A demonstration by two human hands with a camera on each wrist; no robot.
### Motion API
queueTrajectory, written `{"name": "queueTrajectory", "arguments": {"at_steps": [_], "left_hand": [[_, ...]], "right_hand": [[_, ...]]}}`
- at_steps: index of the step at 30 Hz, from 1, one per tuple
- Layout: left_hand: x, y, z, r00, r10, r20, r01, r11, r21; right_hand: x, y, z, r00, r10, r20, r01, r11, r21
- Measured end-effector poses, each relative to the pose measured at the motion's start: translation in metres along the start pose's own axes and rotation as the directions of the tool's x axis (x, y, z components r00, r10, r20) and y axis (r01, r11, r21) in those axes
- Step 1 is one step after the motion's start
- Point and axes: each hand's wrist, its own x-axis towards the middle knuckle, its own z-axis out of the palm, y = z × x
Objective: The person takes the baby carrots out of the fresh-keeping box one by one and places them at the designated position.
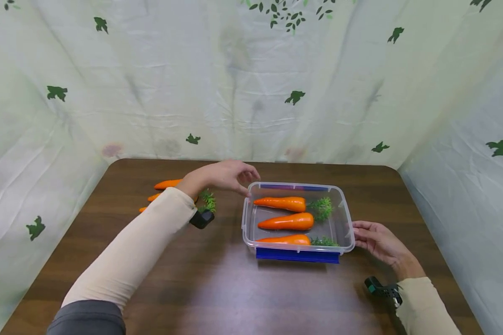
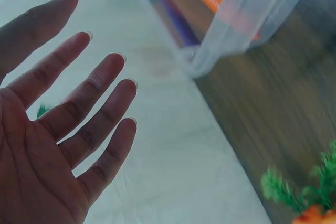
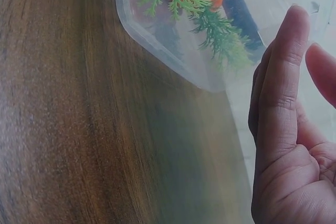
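A clear plastic box (image 1: 248, 223) with blue latches stands on the table, holding an upper carrot (image 1: 282, 203), a middle carrot (image 1: 287, 221) and a lower carrot (image 1: 287, 239), some with green tops showing. By its far left corner is my left hand (image 1: 230, 176); the left wrist view shows the fingers (image 2: 107, 72) spread and apart from the box. My right hand (image 1: 379, 239) is at the box's right side, its fingers (image 3: 286, 72) fairly straight. Whether its fingertips touch the wall I cannot tell.
Several more carrots (image 1: 167, 184) with green tops (image 1: 207, 201) lie on the wooden table (image 1: 218, 288) at the left, partly hidden beneath my left forearm. A pale curtain (image 1: 218, 93) with leaf prints hangs behind the table and along both sides.
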Motion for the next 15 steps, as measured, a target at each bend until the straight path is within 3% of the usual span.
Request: {"name": "queueTrajectory", "arguments": {"at_steps": [5,10,15], "left_hand": [[0.030,0.012,0.014,0.998,0.043,0.053,-0.048,0.995,0.088],[0.056,0.023,0.026,0.996,0.035,0.087,-0.046,0.990,0.135],[0.078,0.035,0.034,0.993,0.008,0.114,-0.021,0.994,0.108]], "right_hand": [[0.001,0.001,0.000,1.000,-0.009,0.020,0.009,1.000,0.010],[0.000,0.002,-0.001,0.999,-0.021,0.035,0.021,1.000,0.009],[0.000,0.001,-0.001,0.999,-0.025,0.036,0.025,1.000,0.013]]}}
